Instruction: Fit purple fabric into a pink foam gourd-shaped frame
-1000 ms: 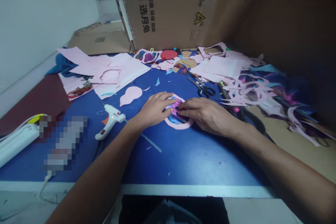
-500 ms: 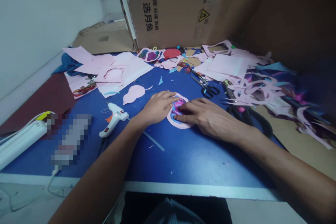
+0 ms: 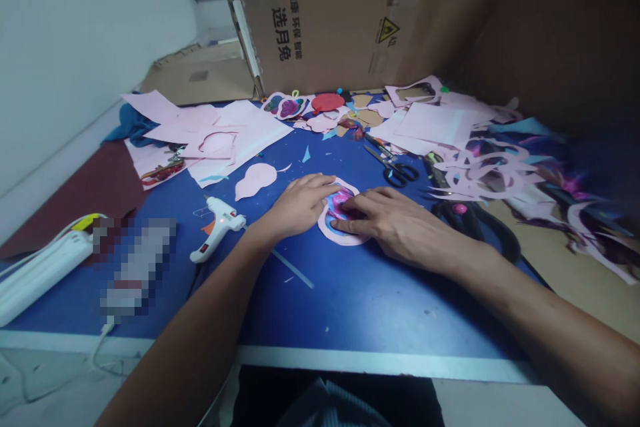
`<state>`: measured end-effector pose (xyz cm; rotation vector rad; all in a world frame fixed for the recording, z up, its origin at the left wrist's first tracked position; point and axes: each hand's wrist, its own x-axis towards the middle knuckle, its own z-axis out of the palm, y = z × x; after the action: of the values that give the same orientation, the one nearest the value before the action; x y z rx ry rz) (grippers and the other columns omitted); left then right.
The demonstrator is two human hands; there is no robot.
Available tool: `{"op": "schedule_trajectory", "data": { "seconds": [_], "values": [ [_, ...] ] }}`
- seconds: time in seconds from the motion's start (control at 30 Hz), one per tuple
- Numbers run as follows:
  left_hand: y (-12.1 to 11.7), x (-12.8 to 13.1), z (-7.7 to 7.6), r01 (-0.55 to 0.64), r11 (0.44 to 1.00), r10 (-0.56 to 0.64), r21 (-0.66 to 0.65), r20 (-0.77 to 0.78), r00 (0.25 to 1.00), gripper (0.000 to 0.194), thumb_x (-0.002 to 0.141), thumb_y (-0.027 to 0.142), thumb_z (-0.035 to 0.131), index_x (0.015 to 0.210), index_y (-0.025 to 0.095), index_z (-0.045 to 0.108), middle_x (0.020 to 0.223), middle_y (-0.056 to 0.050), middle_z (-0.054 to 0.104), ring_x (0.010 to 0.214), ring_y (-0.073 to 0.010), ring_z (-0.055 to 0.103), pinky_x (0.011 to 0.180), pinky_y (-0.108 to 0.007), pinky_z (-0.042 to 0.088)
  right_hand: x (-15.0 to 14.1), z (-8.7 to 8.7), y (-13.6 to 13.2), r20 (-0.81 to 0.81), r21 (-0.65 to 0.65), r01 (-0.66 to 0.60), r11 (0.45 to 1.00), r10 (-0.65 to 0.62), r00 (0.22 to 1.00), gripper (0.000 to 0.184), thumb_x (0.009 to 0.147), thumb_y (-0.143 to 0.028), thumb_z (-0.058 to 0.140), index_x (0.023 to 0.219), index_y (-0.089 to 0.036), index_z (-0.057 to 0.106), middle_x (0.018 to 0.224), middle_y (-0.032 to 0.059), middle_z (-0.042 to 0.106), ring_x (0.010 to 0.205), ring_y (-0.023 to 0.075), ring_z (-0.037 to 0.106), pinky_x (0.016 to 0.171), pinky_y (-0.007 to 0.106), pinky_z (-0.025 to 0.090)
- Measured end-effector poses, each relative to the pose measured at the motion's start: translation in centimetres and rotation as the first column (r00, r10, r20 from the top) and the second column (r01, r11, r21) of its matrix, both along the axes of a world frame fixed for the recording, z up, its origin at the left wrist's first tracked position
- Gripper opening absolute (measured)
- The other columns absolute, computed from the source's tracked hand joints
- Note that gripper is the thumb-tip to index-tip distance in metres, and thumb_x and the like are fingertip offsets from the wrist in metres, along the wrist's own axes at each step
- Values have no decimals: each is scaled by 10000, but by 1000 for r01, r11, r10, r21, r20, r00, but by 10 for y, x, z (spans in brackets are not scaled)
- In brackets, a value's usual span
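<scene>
My left hand [image 3: 299, 205] and my right hand [image 3: 385, 221] lie flat on a round pink paper cutout [image 3: 345, 237] on the blue mat [image 3: 360, 300]. A glossy blue and purple picture [image 3: 337, 204] sits on the cutout, partly hidden by my right fingers. My left fingertips rest at the cutout's upper left edge. Neither hand closes around it. A white hot glue gun [image 3: 217, 227] lies on its side to the left of my left hand, and a pink gourd-shaped cutout [image 3: 256, 181] lies above it.
Black-handled scissors [image 3: 395, 170], pink paper sheets [image 3: 240, 140] and pink offcuts [image 3: 485, 173] cover the far mat. A white power strip [image 3: 40, 277] lies at left, next to a pixelated object [image 3: 137, 267]. A cardboard box [image 3: 320, 13] stands behind.
My right hand has flattened further across the picture, with its fingers spread lower on the cutout. My left hand stays at the upper left edge. The view has shifted slightly.
</scene>
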<state>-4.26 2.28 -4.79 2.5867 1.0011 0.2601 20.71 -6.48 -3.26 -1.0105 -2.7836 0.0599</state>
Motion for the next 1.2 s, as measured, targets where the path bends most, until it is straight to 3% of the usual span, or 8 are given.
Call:
{"op": "schedule_trajectory", "data": {
  "seconds": [0.23,0.47,0.7,1.2],
  "values": [
    [-3,0,3,0,1000,0,1,21,1000,487,1069,331,561,1544,322,667,1703,-57,577,1622,-291,457,1355,-536,338,0,-1,-1,-18,7,8,1000,-7,1000,546,1047,-50,544,1503,-302,706,1375,143,723,1195,303,660,1010,469,456],
    [-4,0,1,5,1000,-5,6,28,1000,498,1059,310,571,1547,303,665,1698,-61,583,1615,-294,469,1354,-528,344,0,-4,0,-63,20,50,999,-49,997,472,1092,-106,535,1513,-240,701,1405,167,725,1207,307,675,1021,477,472],
    [3,-1,-3,2,1000,-1,-14,59,998,577,1049,131,417,1558,260,657,1689,-41,599,1600,-224,493,1369,-466,332,-3,-4,-1,-22,19,59,998,-59,998,461,1103,-168,582,1533,-284,697,1420,152,715,1224,328,660,1024,494,454],
    [5,-4,-6,17,1000,-15,-8,162,987,586,1006,109,498,1549,248,669,1714,-63,566,1603,-234,505,1363,-478,370,-3,-4,-1,3,20,62,998,-62,998,472,1116,-164,558,1556,-290,674,1441,149,699,1235,318,651,1018,472,441]
  ]
}}
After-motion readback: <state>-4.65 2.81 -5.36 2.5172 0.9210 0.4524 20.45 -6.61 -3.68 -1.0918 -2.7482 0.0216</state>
